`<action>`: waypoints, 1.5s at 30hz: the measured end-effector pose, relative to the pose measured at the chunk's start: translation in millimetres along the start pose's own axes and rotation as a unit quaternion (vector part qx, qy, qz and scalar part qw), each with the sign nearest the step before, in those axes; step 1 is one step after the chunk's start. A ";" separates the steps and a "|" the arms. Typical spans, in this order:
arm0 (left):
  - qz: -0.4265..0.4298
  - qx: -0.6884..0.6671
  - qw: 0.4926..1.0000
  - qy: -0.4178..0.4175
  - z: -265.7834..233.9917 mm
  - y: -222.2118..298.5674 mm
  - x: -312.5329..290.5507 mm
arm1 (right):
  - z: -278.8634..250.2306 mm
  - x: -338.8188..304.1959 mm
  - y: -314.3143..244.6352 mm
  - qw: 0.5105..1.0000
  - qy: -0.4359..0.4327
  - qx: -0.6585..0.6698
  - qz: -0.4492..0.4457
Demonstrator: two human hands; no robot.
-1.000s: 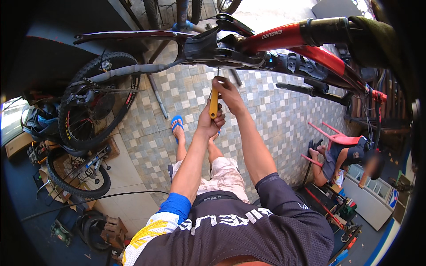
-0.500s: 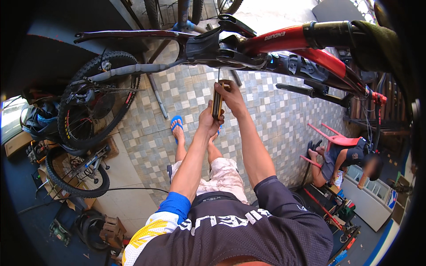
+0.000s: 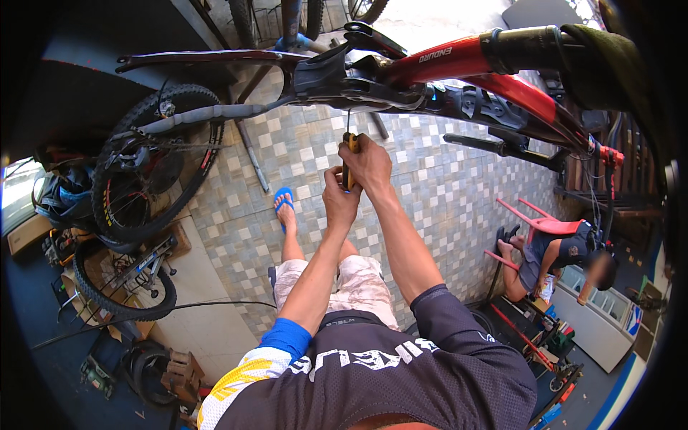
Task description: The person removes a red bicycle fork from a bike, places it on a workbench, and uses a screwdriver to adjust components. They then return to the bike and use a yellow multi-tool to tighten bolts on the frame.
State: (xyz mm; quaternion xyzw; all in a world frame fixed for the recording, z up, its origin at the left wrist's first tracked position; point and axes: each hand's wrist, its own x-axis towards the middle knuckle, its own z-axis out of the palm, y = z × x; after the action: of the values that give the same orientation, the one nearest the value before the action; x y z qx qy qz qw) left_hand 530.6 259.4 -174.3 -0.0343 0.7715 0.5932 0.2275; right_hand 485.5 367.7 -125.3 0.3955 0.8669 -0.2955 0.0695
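Note:
In front of me both hands grip a yellow-and-black folding multi-tool [image 3: 346, 174], held upright. A thin dark rod [image 3: 349, 120] runs from its top to the underside of a red-and-black bicycle frame [image 3: 433, 68]; its tip is hidden there. My left hand [image 3: 340, 198] is closed around the tool's lower end. Just above and to the right, my right hand [image 3: 371, 163] wraps the upper part, covering much of the body. Leftward from the frame's middle reaches its rear section, with a grey-wrapped stay [image 3: 215, 112].
A bicycle wheel [image 3: 154, 161] and a smaller one [image 3: 125, 279] stand at left. A metal tube [image 3: 251, 154] crosses the tiled floor [image 3: 265, 236]. At right another person [image 3: 548, 261] sits on a red chair [image 3: 552, 226] by a white display case [image 3: 588, 315]. A crank arm [image 3: 494, 145] hangs below the frame.
My right hand has turned over the tool, its back now showing and more of the body covered. My left fingers have shifted around the lower end. The view has moved slightly.

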 end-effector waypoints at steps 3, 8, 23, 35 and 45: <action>0.059 0.017 0.998 0.005 -4.9 4.7 2.9 | 1.1 6.7 16.4 0.996 -0.062 0.065 0.002; 0.015 0.006 0.996 -0.089 -17.7 2.7 8.5 | 0.7 8.6 37.2 0.840 -0.226 0.489 0.068; 0.139 0.025 0.990 -0.010 -18.9 1.1 23.2 | 1.2 5.9 -15.1 0.997 -0.023 0.060 0.034; -0.342 -0.608 0.649 -0.304 -16.8 -25.2 43.7 | -12.8 7.7 12.5 0.858 -0.232 0.454 0.058; -0.220 -0.399 0.862 -0.222 -24.7 -11.4 30.8 | 4.4 22.1 40.4 0.839 -0.212 0.500 0.041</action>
State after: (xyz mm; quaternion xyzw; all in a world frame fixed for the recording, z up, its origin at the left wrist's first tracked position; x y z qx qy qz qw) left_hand 499.2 239.7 -191.9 -0.1589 0.3697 0.7768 0.4843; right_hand 499.4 400.1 -155.2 0.3391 0.5489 -0.7620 0.0562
